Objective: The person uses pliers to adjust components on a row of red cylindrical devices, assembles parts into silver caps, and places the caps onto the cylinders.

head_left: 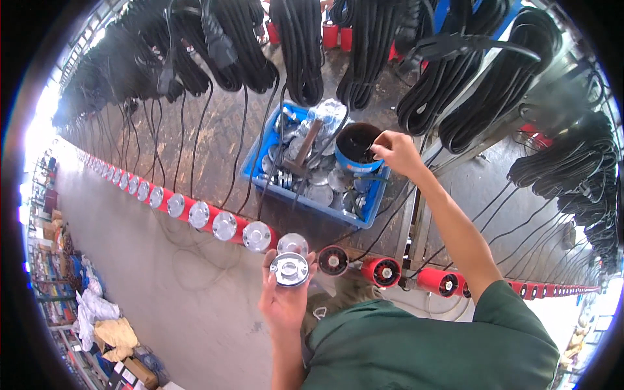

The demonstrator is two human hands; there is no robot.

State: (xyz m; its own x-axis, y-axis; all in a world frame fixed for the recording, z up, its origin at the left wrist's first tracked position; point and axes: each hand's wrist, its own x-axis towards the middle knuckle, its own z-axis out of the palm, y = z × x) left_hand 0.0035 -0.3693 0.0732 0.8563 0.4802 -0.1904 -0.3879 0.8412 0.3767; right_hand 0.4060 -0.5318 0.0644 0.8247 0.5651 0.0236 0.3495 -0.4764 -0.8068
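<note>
My left hand (283,304) holds a round silver metal end cap (289,270) by its edge, with the recessed face up. Close beyond it is another silver cap (292,243) at the end of the row of red cylinders. At the rim of a round blue tin (354,166), my right hand (396,151) has its thumb and fingers pinched together; what they hold, if anything, is too small to name. The tin's inside is dark. It stands in a blue plastic crate (312,205) among several loose silver caps. A hammer (305,148) with a wooden handle lies on them.
Red cylinders (381,271) line the bench edge; those on the left have silver caps, those near me on the right show dark ends. Bundled black cables (296,52) hang ahead, their leads crossing the worn bench (214,123). Cloths and boxes (117,338) lie at lower left.
</note>
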